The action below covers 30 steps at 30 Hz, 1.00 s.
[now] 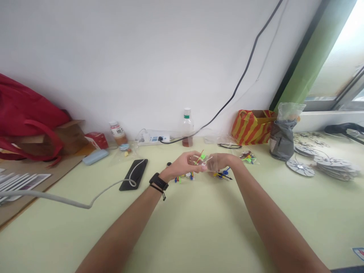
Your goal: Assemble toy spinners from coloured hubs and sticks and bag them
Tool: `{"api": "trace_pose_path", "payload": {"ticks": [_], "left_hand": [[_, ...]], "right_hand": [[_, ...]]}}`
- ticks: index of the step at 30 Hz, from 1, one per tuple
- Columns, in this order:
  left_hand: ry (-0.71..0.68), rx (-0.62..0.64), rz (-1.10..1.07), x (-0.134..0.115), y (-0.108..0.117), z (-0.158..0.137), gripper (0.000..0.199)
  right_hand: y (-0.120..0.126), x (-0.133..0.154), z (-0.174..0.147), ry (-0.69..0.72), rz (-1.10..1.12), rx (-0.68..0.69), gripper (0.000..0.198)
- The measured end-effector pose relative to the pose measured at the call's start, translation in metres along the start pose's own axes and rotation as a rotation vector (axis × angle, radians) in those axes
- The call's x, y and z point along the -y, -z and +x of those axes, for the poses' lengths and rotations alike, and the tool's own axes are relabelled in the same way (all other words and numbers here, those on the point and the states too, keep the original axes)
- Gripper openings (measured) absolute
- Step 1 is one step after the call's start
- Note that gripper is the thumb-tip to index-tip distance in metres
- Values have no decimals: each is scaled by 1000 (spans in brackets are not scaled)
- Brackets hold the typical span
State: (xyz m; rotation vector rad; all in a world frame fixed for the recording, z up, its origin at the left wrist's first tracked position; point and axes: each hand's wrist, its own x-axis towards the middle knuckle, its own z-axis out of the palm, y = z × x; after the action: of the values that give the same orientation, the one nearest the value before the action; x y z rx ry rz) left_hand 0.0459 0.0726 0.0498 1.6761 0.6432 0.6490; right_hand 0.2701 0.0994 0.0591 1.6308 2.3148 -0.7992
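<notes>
My left hand (183,165), with a black watch on its wrist, is closed around small coloured plastic pieces (203,156), among them green, red and white ones. My right hand (224,161) meets it from the other side and grips a small clear plastic bag (212,163); its fingertips are partly hidden behind the bag. Below the left hand, more coloured pieces (182,177) lie on the table. Blue, yellow and black arrow-shaped pieces (223,174) lie under the right hand. A filled clear bag (248,157) of similar pieces rests beyond the right wrist.
A black phone (133,175) with a white cable (108,189) lies left. Along the wall stand a bottle (187,129), a power strip (155,137) and a striped bag (253,127). Printed discs (332,163) are stacked right; a red bag (31,110) sits left.
</notes>
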Motion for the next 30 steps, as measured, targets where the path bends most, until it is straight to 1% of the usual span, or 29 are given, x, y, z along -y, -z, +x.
{"api": "trace_pose_path", "payload": {"ticks": [2, 3, 5, 7, 8, 10, 13, 15, 18, 20, 23, 26, 28, 30], "left_hand": [[0, 102, -10, 1, -6, -1, 47], [-8, 126, -19, 2, -8, -1, 45], [-21, 90, -50, 5, -12, -1, 48], [5, 26, -63, 7, -14, -1, 59], [27, 19, -57, 8, -15, -1, 62], [43, 31, -40, 10, -14, 0, 60], [7, 26, -6, 12, -12, 0, 49], [16, 14, 40, 14, -10, 0, 44], [67, 15, 92, 15, -6, 0, 47], [80, 16, 110, 14, -3, -1, 50], [55, 9, 139, 14, 0, -1, 48], [9, -44, 199, 17, 2, 0, 46], [-5, -95, 251, 21, 3, 1, 48], [-3, -132, 300, 25, 4, 2, 51]], "right_hand": [[1, -2, 0, 15, 16, -1, 18], [2, -4, -2, 19, 26, -3, 15], [6, -10, -5, 11, 46, -22, 11], [10, -15, -9, 3, 75, -51, 12], [12, -17, -11, 2, 91, -66, 14], [16, -21, -15, 5, 117, -91, 14], [21, -26, -22, 9, 162, -158, 13], [26, -30, -26, 14, 204, -259, 12], [33, -36, -35, 28, 290, -485, 7], [38, -37, -44, 66, 409, -630, 5], [45, -32, -61, 175, 637, -829, 11], [52, -17, -82, 323, 822, -1055, 23], [55, -2, -95, 418, 875, -1149, 28], [56, 13, -105, 469, 866, -1141, 30]]}}
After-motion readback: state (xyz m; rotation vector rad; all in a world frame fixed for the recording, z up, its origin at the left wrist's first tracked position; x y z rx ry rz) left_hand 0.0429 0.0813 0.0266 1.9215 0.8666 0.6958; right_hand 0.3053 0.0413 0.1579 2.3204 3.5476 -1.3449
